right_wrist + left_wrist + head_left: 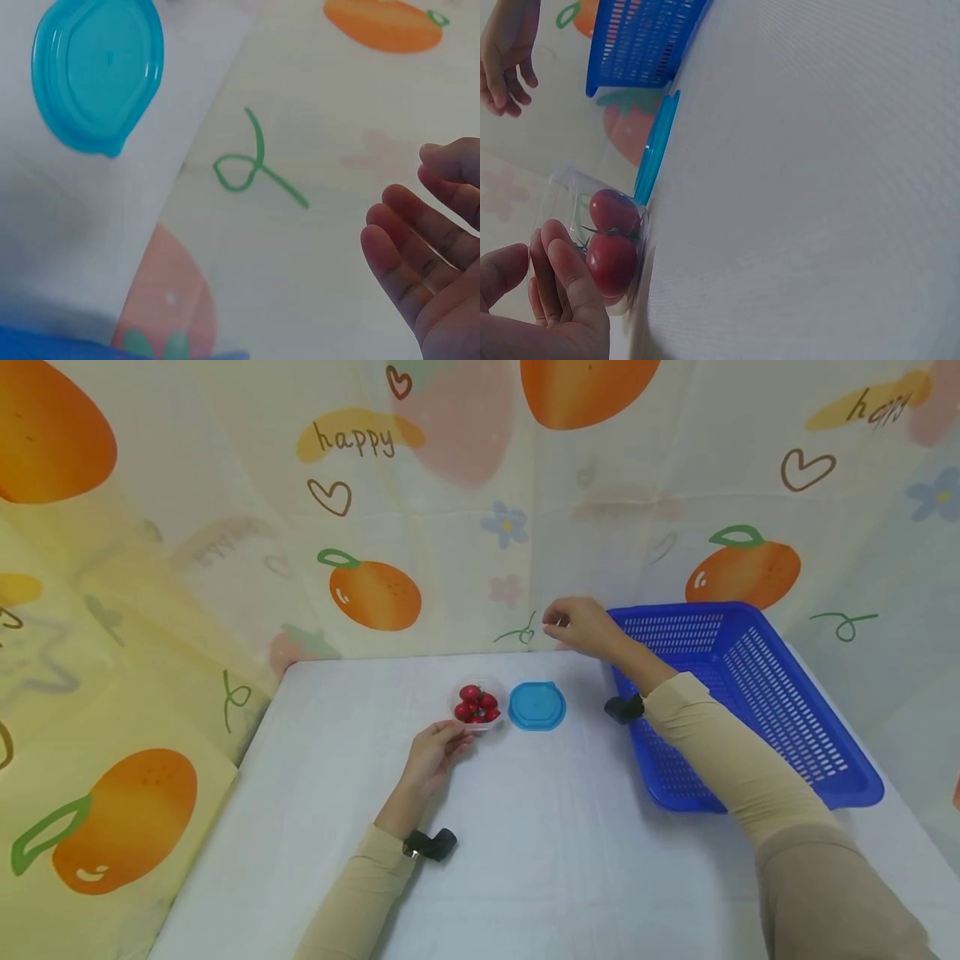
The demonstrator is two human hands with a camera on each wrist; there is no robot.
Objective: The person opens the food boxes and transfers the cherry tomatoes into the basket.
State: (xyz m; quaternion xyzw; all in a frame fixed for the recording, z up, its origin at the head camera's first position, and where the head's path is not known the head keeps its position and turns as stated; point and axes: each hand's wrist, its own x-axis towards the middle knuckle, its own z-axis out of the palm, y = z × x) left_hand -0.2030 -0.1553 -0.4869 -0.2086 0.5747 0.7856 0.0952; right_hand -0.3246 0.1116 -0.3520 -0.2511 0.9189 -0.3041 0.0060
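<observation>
A clear plastic container (454, 700) with several small red tomatoes (488, 701) stands on the white table. My left hand (433, 755) is at the container's near side. In the left wrist view its fingers (577, 277) lie against or very close to the clear wall, and the thumb stands apart. Just right of the container lies a round blue lid (537, 706), flat on the cloth. My right hand (585, 625) is raised beyond the lid, near the basket's far left corner. Its fingers (409, 277) are loosely bent and hold nothing.
A large blue perforated basket (795, 693) stands at the table's right side, beneath the right forearm. Behind the table (300, 793) hangs a patterned cloth (450, 543) with oranges and hearts.
</observation>
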